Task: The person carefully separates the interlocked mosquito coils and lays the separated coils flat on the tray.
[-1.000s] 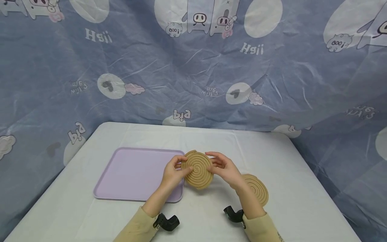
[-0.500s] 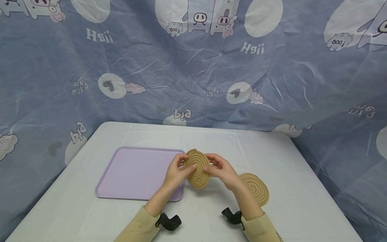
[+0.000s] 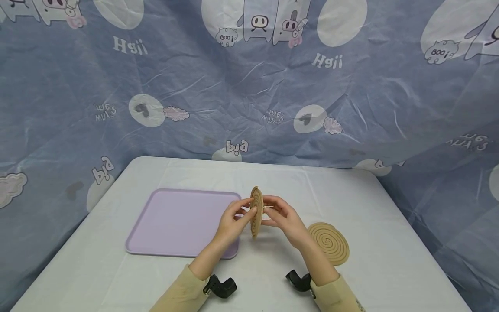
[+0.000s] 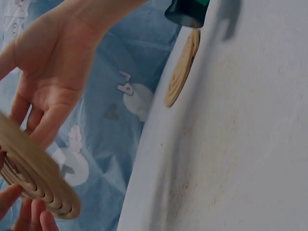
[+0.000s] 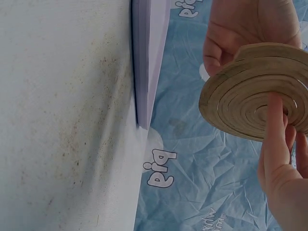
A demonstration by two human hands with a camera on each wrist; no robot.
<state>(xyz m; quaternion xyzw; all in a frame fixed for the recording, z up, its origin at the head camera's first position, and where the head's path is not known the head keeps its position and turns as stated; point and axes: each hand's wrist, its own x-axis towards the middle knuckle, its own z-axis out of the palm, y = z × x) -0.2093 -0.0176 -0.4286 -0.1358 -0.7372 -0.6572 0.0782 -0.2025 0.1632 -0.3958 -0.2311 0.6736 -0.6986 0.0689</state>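
Note:
Edge-on to the head camera, a tan mosquito coil (image 3: 256, 212) is held upright above the table. My left hand (image 3: 231, 223) pinches its left side, thumb on the face and fingers toward the rim. On the other side is my right hand (image 3: 286, 221), its fingers extended against the coil's right face. In the right wrist view one straight finger of the right hand (image 5: 281, 173) reaches the middle of the coil (image 5: 231, 96). A second mosquito coil (image 3: 329, 242) lies flat on the table beside the right forearm.
A lilac tray (image 3: 175, 223) lies on the white table (image 3: 218, 177), left of the hands. Black wrist cameras (image 3: 221, 287) jut from both sleeves. Blue patterned cloth (image 3: 234, 78) hangs behind the table.
The held coil has turned from facing the head camera to nearly edge-on. The right thumb has left its front face, and the right fingers now lie along its far side.

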